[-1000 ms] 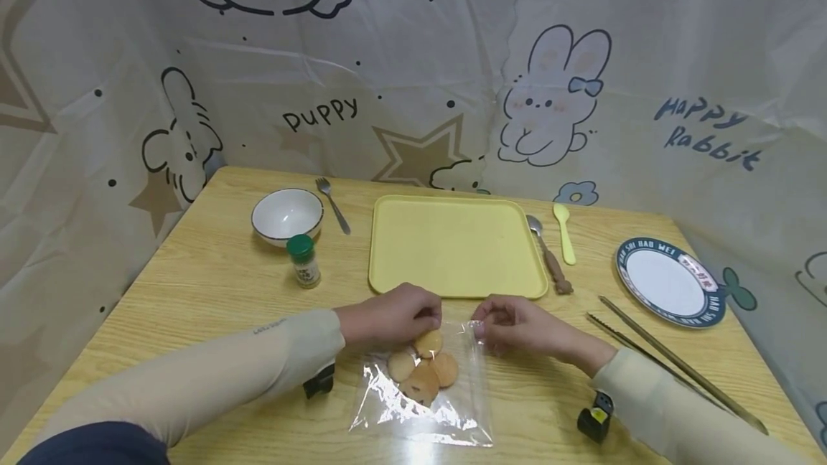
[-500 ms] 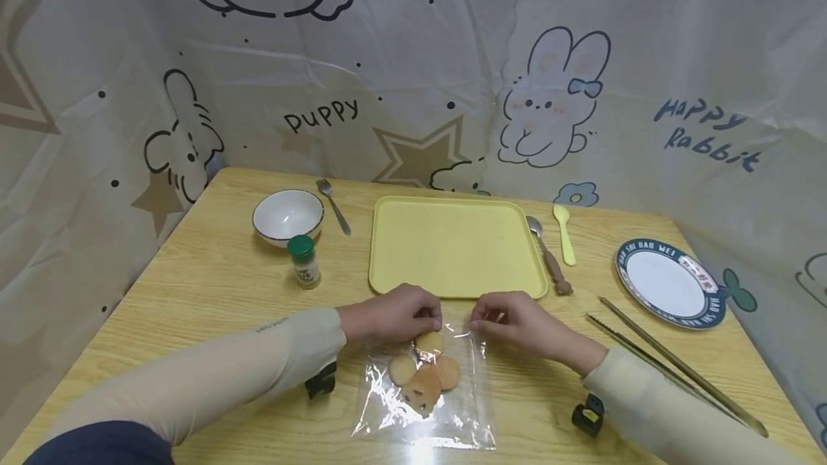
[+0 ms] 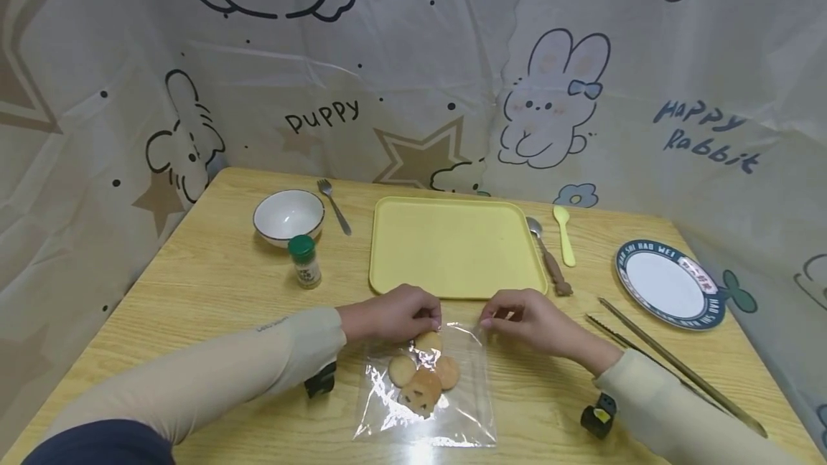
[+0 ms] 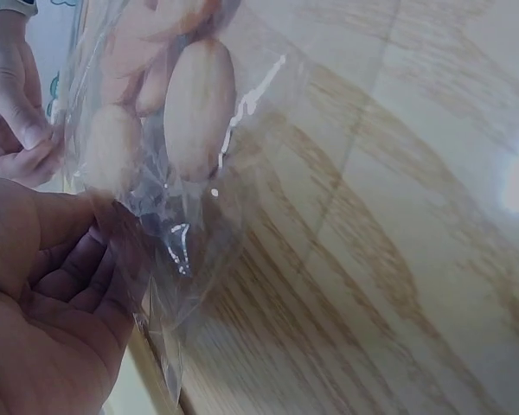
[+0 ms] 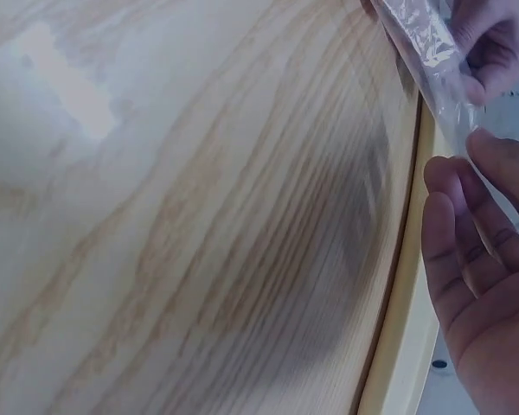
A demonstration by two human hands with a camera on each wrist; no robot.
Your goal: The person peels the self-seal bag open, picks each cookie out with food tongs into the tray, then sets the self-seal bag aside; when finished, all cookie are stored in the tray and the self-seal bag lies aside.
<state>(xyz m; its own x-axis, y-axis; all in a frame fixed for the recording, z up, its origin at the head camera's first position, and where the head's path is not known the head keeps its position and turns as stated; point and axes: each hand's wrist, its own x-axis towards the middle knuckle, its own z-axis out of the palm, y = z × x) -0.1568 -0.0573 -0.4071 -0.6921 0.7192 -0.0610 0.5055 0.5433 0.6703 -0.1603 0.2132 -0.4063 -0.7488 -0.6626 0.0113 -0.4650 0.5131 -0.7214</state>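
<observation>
A clear plastic bag (image 3: 468,415) with several round cookies (image 3: 423,387) in it is at the front middle of the table. My left hand (image 3: 403,313) pinches the bag's upper edge between thumb and fingers; the left wrist view shows that hand (image 4: 60,277) with crinkled film at its fingertips. At the bag's upper right corner, my right hand (image 3: 530,321) pinches the film between thumb and index finger. In the right wrist view, the other fingers of this hand (image 5: 489,242) are loosely bent, and a strip of the bag (image 5: 428,52) runs up from the fingertips.
Behind the hands lies a yellow tray (image 3: 452,250). To its left are a white bowl (image 3: 288,217), a fork (image 3: 334,208) and a green-capped shaker (image 3: 304,262). On the right are a brown-handled spoon (image 3: 549,257), a yellow spoon (image 3: 564,235), a plate (image 3: 665,285) and metal tongs (image 3: 685,364).
My right hand has shifted slightly, first up and left, then back to the right along the bag's edge. The left hand stays put. The cookies and bag have moved a little towards me.
</observation>
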